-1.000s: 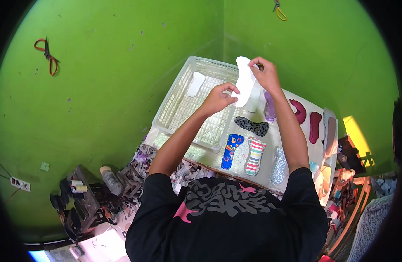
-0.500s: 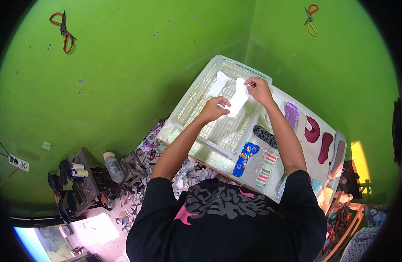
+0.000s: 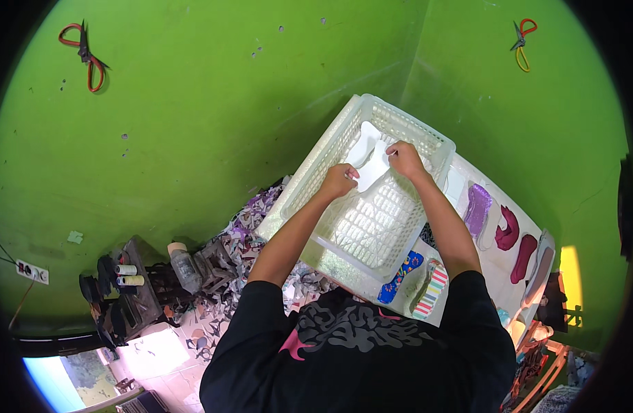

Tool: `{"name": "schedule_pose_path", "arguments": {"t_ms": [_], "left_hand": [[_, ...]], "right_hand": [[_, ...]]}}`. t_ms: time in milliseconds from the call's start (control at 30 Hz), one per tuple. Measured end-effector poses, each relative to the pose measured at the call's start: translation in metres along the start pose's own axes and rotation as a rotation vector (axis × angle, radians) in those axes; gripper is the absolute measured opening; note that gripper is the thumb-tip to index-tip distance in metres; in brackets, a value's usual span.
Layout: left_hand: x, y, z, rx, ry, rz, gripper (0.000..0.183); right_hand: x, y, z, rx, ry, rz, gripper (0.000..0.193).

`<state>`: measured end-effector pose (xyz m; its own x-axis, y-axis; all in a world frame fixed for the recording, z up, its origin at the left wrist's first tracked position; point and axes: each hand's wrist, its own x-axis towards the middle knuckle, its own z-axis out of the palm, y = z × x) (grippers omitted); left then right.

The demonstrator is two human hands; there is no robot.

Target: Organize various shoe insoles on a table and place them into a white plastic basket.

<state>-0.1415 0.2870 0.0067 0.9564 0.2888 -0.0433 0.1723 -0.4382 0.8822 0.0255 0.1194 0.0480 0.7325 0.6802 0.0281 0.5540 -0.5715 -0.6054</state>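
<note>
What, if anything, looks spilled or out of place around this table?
The scraps heaped beside the table, left of the basket: loose bits lie strewn across the floor, which looks untidy. The white piece held by the left hand and right hand shows no obvious damage.

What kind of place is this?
Likely a small cutting or sewing workshop, possibly for footwear. Evidence: orange-handled scissors on the wall, a heap of offcuts on the floor, and sole-shaped pieces, such as the white one held in both hands and the striped one.
</note>
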Motion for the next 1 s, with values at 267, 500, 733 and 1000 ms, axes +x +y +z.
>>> {"name": "schedule_pose_path", "arguments": {"t_ms": [267, 500, 733, 1000], "left_hand": [[0.04, -0.022, 0.018, 0.018, 0.091, -0.093, 0.027], [0.06, -0.03, 0.024, 0.029, 0.108, -0.158, 0.033], [0.064, -0.031, 0.025, 0.192, 0.174, -0.132, 0.033], [0.057, -0.003, 0.024, 0.48, 0.06, -0.191, 0.043]], "right_hand": [[0.031, 0.012, 0.026, -0.161, 0.032, -0.099, 0.039], [0.052, 0.005, 0.037, -0.226, -0.022, -0.126, 0.052], [0.068, 0.008, 0.051, -0.253, -0.01, -0.13, 0.049], [0.072, 0.022, 0.062, -0.309, -0.008, -0.114, 0.054]]}}
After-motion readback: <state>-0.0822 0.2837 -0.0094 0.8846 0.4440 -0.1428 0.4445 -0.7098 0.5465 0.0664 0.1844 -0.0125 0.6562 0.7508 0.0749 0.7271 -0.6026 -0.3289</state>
